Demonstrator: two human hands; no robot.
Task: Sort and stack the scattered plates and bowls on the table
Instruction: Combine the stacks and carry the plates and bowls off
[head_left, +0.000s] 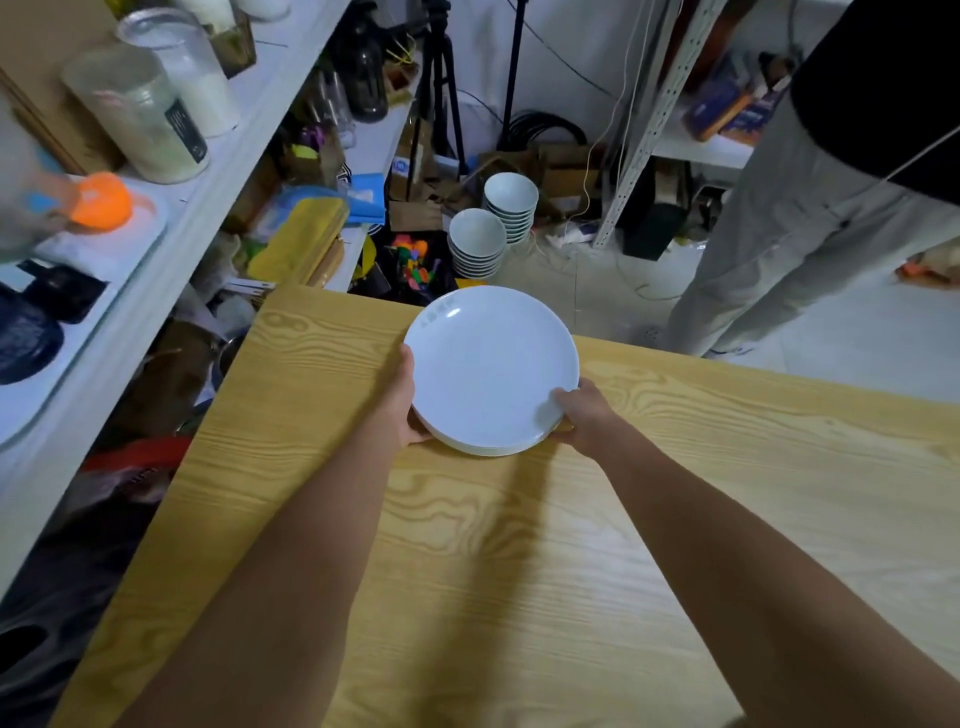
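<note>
Stack of white plates (491, 364), held from both sides at the far edge of the wooden table (467, 571). Layered rims show on the stack's near side, so we read it as several plates nested into one pile. The left hand (408, 402) clamps the left rim, thumb on top and fingers underneath; the right hand (579, 415) clamps the right rim in the same way. We cannot tell whether the pile rests on the table or is held just above it; its far part overhangs the table's far edge. All the plates that we see are in this one pile. Beyond the table's far edge, two stacks of white bowls (477, 244) stand side by side, apparently on the floor. We judge the sorting largely done: plates together, bowls together, with only the setting down of the plate pile left. Left of the table runs a cluttered shelf (218, 171) with jars (140, 114); beyond the table's far right edge stands a second person (779, 234) in grey trousers
</note>
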